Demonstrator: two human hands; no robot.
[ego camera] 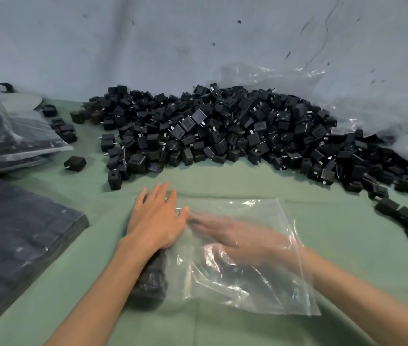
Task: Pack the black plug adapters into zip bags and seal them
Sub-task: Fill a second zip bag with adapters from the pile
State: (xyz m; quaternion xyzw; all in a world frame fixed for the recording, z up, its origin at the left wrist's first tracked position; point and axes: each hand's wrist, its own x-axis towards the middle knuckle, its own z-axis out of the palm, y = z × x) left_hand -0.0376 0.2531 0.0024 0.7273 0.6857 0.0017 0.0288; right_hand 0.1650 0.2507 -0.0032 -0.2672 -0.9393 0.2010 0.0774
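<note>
Behind everything, a pale scuffed wall (148, 33). Below it, a green cloth (348, 258) covering the table. Across the far side of the cloth, a broad heap (223, 131) of black adapters, backed on the right by crumpled clear sheeting (285, 76). On the left, a near stack of packed bags (18, 240) and more packed bags (10, 136) farther back. In front, centre, a clear zip bag (260, 278) lying flat on the cloth, with a dark block of adapters (151, 278) inside at its left end. Left hand (156, 218) palm down on that end, fingers straight and slightly spread, pressing on the plastic over the adapters. Right hand (238, 238) seen through the plastic, blurred, fingers straight and close together, tips near the left thumb. At the right edge, a few loose adapters (403, 218); left of the heap, a single one (75, 163) apart from the rest.
</note>
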